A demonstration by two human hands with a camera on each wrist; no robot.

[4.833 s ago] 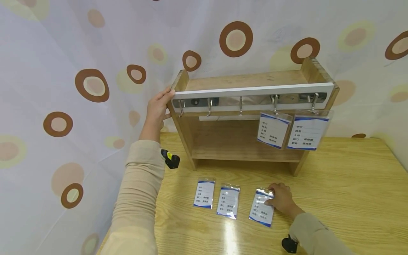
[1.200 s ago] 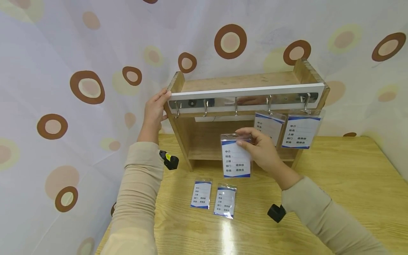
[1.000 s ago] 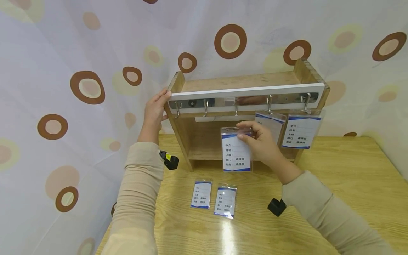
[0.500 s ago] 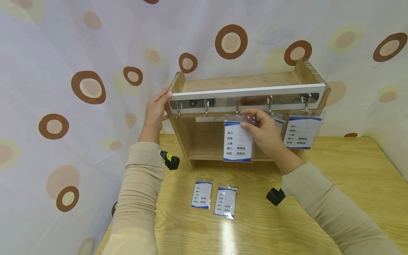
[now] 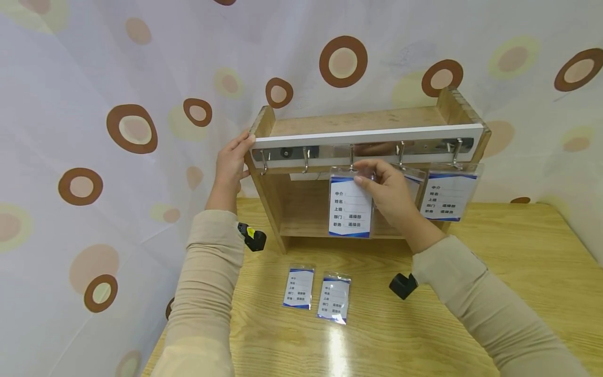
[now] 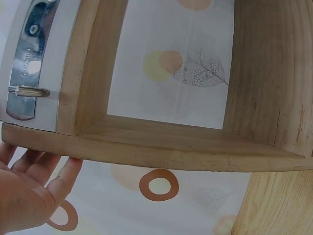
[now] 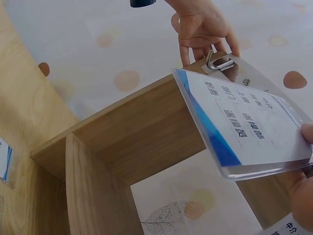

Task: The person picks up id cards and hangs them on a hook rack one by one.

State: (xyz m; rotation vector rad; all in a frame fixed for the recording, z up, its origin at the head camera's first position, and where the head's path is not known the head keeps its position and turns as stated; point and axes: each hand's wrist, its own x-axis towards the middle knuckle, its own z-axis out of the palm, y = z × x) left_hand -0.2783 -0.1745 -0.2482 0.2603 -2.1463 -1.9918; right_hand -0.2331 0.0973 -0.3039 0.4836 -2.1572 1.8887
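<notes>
Right hand (image 5: 388,191) pinches badge (image 5: 349,209) just leftward: upright, long axis vertical, front facing outward; left hand (image 5: 231,161), outstretched, touches rack (image 5: 358,120).

Glossy plastic sleeves the ID badges (image 5: 350,207); from here the hooks (image 6: 36,91) look polished metal, the shelf unit (image 5: 358,119) matt wood.

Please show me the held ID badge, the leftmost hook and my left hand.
Held ID badge (image 5: 348,209): head view, its printed front.
Leftmost hook (image 6: 30,91): left wrist view, its shaft.
Left hand (image 5: 230,160): head view, its back.
</notes>
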